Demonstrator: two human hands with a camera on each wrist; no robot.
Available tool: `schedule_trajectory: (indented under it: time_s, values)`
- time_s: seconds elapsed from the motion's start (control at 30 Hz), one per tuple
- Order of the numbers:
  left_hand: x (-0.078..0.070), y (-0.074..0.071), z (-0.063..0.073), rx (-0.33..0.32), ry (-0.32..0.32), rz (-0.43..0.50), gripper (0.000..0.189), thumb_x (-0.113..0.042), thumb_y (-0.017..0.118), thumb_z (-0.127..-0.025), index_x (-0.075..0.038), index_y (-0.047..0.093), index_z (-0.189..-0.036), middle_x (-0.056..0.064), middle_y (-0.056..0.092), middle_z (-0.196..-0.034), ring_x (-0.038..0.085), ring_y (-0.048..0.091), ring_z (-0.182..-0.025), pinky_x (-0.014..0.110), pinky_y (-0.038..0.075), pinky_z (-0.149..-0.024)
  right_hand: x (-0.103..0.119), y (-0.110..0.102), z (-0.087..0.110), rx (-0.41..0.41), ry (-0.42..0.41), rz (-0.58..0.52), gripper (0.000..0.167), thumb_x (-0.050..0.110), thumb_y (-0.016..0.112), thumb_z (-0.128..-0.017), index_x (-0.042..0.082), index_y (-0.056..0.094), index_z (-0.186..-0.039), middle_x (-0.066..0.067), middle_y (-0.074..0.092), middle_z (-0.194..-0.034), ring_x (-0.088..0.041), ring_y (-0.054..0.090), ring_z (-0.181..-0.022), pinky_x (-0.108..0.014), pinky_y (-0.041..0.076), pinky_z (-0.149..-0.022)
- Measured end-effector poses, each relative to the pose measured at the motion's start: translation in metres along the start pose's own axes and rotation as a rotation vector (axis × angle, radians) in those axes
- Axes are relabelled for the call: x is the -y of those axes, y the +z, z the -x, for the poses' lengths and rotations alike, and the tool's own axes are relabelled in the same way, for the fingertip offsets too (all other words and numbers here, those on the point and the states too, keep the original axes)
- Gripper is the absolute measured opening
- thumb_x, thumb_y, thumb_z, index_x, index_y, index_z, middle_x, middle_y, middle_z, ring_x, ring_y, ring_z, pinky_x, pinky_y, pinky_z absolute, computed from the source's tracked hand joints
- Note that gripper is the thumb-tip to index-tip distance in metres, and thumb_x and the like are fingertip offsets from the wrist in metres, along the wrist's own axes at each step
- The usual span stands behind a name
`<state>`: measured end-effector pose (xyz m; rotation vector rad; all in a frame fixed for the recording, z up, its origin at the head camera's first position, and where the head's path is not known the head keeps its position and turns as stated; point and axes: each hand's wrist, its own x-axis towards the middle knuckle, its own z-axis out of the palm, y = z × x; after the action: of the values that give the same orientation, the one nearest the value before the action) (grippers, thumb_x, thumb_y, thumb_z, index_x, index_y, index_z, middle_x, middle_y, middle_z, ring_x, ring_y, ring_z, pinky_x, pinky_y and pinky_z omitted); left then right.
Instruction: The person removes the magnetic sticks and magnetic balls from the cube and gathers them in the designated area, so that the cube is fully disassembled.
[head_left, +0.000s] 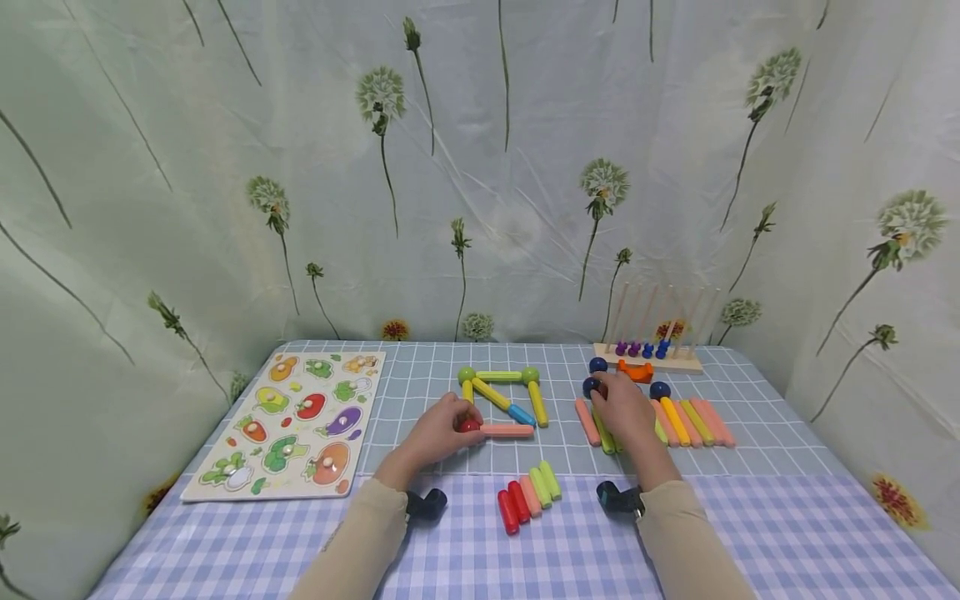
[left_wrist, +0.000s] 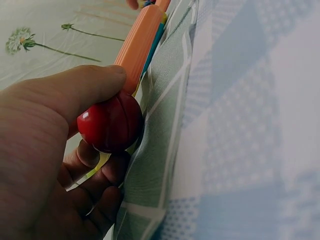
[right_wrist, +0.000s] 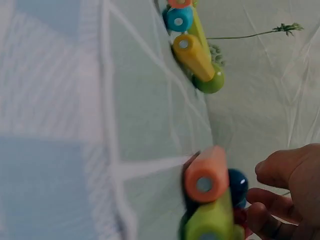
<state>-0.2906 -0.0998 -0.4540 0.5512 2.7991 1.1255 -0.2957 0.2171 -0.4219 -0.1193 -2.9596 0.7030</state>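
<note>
My left hand (head_left: pixel 442 429) pinches a red ball (left_wrist: pixel 110 122) between thumb and fingers. A salmon-pink magnetic rod (head_left: pixel 507 431) runs rightward from that ball, its near end against it. Behind lies a flat shape of green balls (head_left: pixel 530 374), yellow-green rods (head_left: pixel 499 377) and a diagonal rod ending at a blue rod (head_left: pixel 521 415). My right hand (head_left: pixel 626 412) reaches over the row of rods, thumb and fingers apart beside a dark blue ball (head_left: pixel 591 387). In the right wrist view a gap shows between the fingertips, and metal discs cap the rod ends.
Several red, pink and green rods (head_left: pixel 519 505) lie at the front middle. More rods (head_left: pixel 697 422), two other blue balls (head_left: pixel 660 390) and an orange curved piece (head_left: pixel 636 372) are at right, before a peg stand (head_left: pixel 686 363). A vegetable puzzle board (head_left: pixel 251 490) lies left.
</note>
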Motion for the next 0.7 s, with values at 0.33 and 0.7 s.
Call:
schedule_trajectory:
  time_s: [0.33, 0.7]
  values:
    - [-0.001, 0.000, 0.001, -0.004, -0.002, 0.003, 0.016, -0.032, 0.078, -0.086, -0.025, 0.069, -0.098, -0.001, 0.052, -0.094, 0.014, 0.052, -0.085, 0.026, 0.048, -0.074, 0.035, 0.011, 0.013, 0.208, -0.254, -0.070, 0.040, 0.026, 0.065, -0.096, 0.027, 0.061, -0.136, -0.007, 0.063, -0.116, -0.021, 0.057, -0.092, -0.036, 0.055, -0.077]
    - [-0.001, 0.001, 0.001, -0.013, -0.005, -0.008, 0.017, -0.032, 0.079, -0.086, -0.025, 0.069, -0.098, -0.001, 0.052, -0.093, 0.014, 0.052, -0.084, 0.026, 0.047, -0.073, 0.047, 0.027, 0.019, 0.267, -0.264, 0.047, 0.026, 0.028, 0.073, -0.090, 0.029, 0.072, -0.116, 0.001, 0.060, -0.099, -0.014, 0.055, -0.086, -0.034, 0.054, -0.080]
